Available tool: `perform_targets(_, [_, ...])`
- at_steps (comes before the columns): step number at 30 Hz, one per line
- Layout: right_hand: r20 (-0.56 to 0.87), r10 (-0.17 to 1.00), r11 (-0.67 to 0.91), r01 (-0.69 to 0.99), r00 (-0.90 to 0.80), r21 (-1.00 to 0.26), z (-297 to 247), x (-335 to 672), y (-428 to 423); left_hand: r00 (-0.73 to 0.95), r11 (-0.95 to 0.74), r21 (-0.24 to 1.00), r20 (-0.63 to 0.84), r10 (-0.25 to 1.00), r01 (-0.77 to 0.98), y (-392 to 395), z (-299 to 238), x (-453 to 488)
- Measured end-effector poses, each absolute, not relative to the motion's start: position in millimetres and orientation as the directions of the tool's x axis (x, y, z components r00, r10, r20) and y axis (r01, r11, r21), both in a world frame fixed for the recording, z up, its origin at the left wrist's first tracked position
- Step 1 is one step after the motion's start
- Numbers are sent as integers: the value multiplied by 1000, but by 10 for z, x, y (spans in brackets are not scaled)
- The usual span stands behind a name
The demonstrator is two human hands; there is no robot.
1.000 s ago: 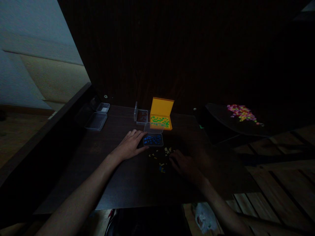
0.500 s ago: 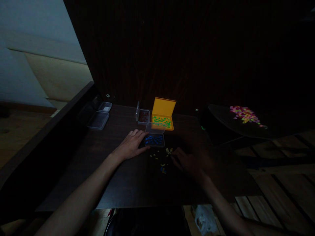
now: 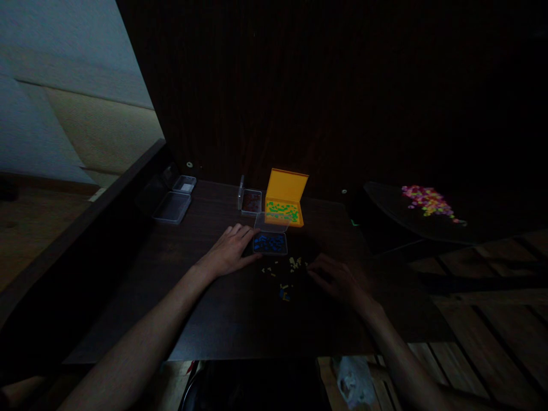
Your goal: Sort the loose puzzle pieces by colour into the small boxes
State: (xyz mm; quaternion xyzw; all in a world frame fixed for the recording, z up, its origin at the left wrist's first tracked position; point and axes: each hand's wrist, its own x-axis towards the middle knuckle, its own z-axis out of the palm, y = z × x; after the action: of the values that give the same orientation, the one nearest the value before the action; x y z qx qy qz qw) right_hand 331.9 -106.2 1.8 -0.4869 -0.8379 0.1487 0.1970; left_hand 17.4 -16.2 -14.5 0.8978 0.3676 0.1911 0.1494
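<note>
My left hand (image 3: 231,250) spans the left side of a small clear plastic box (image 3: 286,244), thumb at its front corner and fingers at its rear corner. Inside lie many small blue pieces (image 3: 269,244). My right hand (image 3: 336,277) hovers low over the table, its fingertips just right of a loose cluster of pale yellow pieces (image 3: 294,264). Its thumb and fingers look a little apart, and I see nothing between them, though the light is dim. Closer to me lies a small group of blue and yellow pieces (image 3: 284,294).
Behind the blue pieces' box stands an open yellow box (image 3: 286,185) holding green pieces. Left of it is a clear box (image 3: 252,202) with dark reddish pieces. Open clear cases (image 3: 172,207) sit far left. Colourful bits (image 3: 428,201) lie on a dark surface to the right.
My right hand has drawn back a little to the right from the yellow pieces. My left hand stays at the box. The view has shifted slightly.
</note>
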Motion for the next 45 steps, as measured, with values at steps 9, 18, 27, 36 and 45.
perform_targets(9, [187, 865, 501, 783, -466, -369, -122, 3259, -1166, 657, -690, 408, 244, 713, 598, -154, -154, 165])
perform_targets(18, [183, 864, 504, 802, -470, -320, -87, 3106, -1106, 663, -700, 403, 253, 705, 590, -157, -155, 168])
perform_targets(27, [218, 786, 618, 730, -578, -292, 159, 2642, -599, 661, -702, 397, 259, 704, 592, -154, -183, 166])
perform_targets(36, [6, 721, 668, 693, -693, -271, 193, 2530, -161, 659, -715, 386, 290, 694, 583, -181, -180, 176])
perform_targets(45, [20, 708, 665, 657, -706, -356, 133, 2532, -120, 659, -705, 386, 267, 703, 596, -184, -177, 174])
